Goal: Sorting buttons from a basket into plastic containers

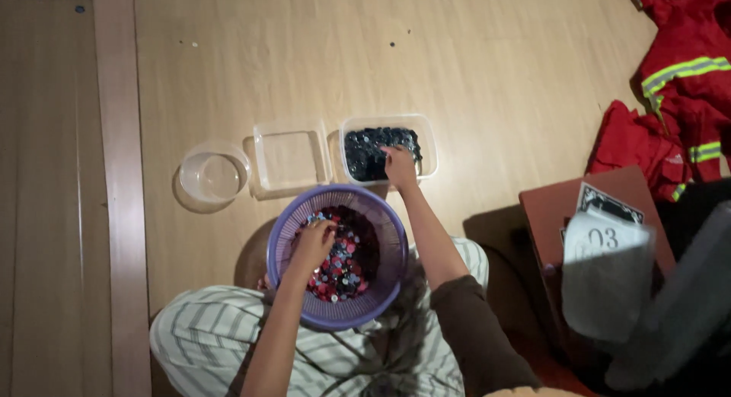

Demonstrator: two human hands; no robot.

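At frame centre, left hand (314, 243) digs, fingers curled, into mixed buttons in purple basket (283, 241) on the lap, right hand (399, 166) pinched over dark buttons in clear tub (429, 142) on the floor; basket might tip and spill; grip contents too small to tell.

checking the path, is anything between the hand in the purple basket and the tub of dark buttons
Nothing visible. The left hand sits in the purple basket; the open tub of dark buttons lies just beyond its rim, where the right hand already reaches in.
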